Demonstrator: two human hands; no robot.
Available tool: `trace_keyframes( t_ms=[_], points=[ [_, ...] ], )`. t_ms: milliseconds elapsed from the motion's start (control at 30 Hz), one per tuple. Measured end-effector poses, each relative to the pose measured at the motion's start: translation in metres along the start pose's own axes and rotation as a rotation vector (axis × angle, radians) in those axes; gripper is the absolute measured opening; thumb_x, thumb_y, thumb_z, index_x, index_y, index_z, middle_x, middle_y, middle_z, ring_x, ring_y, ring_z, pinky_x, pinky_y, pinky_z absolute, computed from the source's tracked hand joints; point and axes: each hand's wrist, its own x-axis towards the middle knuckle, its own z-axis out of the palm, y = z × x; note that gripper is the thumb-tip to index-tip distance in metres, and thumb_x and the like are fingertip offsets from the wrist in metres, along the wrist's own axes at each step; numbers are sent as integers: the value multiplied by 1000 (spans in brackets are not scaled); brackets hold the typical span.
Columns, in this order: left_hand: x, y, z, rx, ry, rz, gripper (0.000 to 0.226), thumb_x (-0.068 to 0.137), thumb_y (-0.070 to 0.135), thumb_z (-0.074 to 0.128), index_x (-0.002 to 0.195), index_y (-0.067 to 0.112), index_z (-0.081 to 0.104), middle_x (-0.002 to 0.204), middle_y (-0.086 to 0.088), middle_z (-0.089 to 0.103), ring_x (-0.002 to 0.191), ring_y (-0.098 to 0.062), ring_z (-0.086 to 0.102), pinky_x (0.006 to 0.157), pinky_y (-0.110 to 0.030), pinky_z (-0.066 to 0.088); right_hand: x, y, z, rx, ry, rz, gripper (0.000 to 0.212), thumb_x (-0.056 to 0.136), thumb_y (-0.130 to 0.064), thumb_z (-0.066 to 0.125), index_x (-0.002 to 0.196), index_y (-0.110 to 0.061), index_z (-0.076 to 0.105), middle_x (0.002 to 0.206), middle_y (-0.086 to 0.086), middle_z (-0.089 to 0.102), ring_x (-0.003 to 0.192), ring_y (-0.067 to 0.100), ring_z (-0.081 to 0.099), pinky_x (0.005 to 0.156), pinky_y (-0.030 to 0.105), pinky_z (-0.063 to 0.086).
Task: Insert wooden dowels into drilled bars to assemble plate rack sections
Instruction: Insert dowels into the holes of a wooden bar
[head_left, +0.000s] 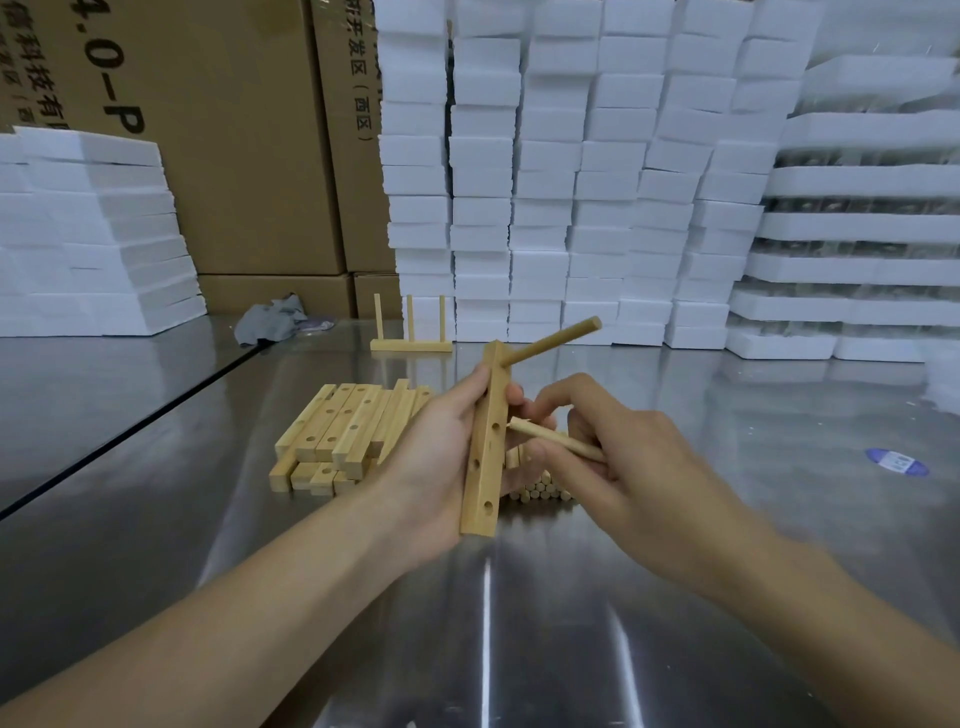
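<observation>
Left hand grips drilled bar upright over steel table. Right hand pinches dowel, tip at second hole. Advice: square dowel to hole, push straight, twist lightly.

We reach both bare forearms in from the bottom corners, left grip curled round the drilled bar held near upright, right grip pinching a dowel between thumb and fingertips, its tip at the bar.
</observation>
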Motion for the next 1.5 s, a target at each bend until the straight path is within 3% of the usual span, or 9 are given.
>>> trace_keyframes(
  t_ms=[533,700,800,900,967,1067,1300,1433,1500],
  points=[
    [-3,-6,4,207,-21,219,45,112,53,39,101,19,66,111,-5,79,98,-22,76,83,-33,58,3,-10,-9,-32,-93,83,39,101,-61,40,107,-37,70,78,-26,70,83,6,71,69,37,53],
    [-10,-7,7,343,-40,340,43,109,50,38,105,15,63,107,-1,80,85,-12,72,71,-26,57,7,-10,-7,429,-172,235,36,109,-29,54,84,-14,75,49,-19,54,62,-11,60,55,10,40],
    [-11,-7,8,383,-55,370,42,109,48,36,104,14,60,114,-5,79,90,-15,70,72,-29,54,7,-9,-8,847,-264,487,37,106,-36,57,83,-12,74,51,-11,31,43,7,27,43,18,24],
    [-10,-6,7,404,-61,382,43,106,52,38,103,15,60,117,-4,79,92,-20,69,76,-36,51,7,-8,-6,811,-270,434,36,107,-33,57,83,-13,75,52,-14,44,47,6,36,44,17,28],
    [-9,-4,6,420,-58,369,43,108,54,37,101,19,62,118,-2,79,94,-22,71,80,-39,52,8,-9,-4,636,-218,269,34,108,-25,57,83,-11,76,76,-19,72,86,-9,63,61,8,44],
    [-8,-3,5,353,-79,292,43,112,51,37,102,18,62,116,-5,80,95,-23,76,83,-38,58,5,-7,-1,336,-133,93,30,108,-23,56,94,-19,82,98,-23,79,136,-18,43,99,10,43],
    [-10,2,7,217,-146,146,43,113,50,37,103,14,58,120,-14,79,98,-26,78,80,-39,64,-2,-10,0,-163,15,-51,38,107,-47,43,104,-29,76,85,-28,68,81,5,65,71,31,53],
    [-10,1,5,411,-90,299,45,115,49,34,103,17,63,118,-5,80,108,-27,77,82,-35,62,2,-14,4,274,-31,51,34,111,-27,50,98,-27,81,81,-36,72,125,-22,51,88,3,43],
    [-10,1,4,465,-77,357,44,114,51,35,102,23,67,118,-1,79,105,-24,76,81,-34,61,4,-17,6,555,-83,201,38,111,-24,50,92,-19,82,58,-27,64,79,-20,63,61,3,45]
  ],
)
